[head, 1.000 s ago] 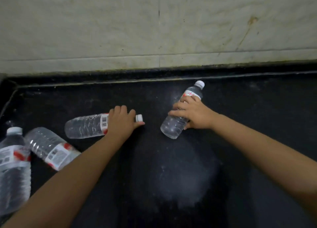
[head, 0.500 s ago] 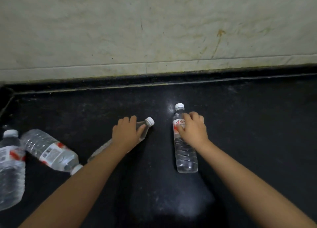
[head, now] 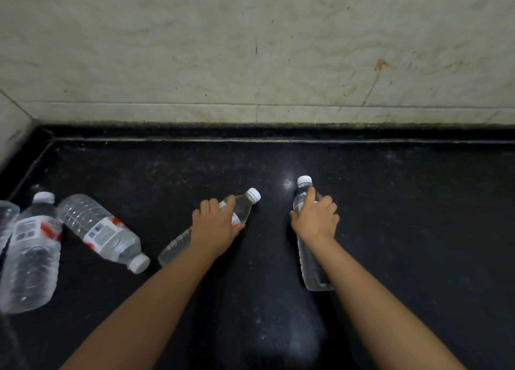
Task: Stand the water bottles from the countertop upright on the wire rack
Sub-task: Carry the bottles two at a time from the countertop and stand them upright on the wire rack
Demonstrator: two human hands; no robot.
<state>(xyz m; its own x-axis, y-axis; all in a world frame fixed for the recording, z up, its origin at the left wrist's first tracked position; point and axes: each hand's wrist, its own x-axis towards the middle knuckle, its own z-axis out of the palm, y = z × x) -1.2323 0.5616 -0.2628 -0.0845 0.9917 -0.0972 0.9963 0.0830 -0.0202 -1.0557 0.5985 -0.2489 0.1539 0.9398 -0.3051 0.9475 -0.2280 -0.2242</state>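
- At the far left edge a part of one bottle (head: 5, 219) is showing, cut by the frame; you cannot tell how it is lying.
- Beside it a big bottle (head: 30, 258) is lying on the black counter (head: 418, 216), white cap pointing to the wall. Clear water seems to be filling it.
- Next, a labelled bottle (head: 101, 231) is lying on its side, cap pointing toward you, its base touching or almost touching the big one. You cannot tell how much water is inside.
- Your left hand (head: 216, 227) is curling over the upper body of a slim bottle (head: 242, 209), thumb at its right side. The bottle is slanting, cap up and right, base low at the left. This grip is probably for lifting it from the counter.
- Your right hand (head: 316, 219) is wrapping around the shoulder of another slim bottle (head: 312, 263), one finger reaching toward the cap. The cap is pointing to the wall, and the body, with clear water inside, is running under your wrist.
- Holding both near the neck is probably letting you swing them upright.
- The wire rack is not showing, so no bottle is seen standing on it yet.
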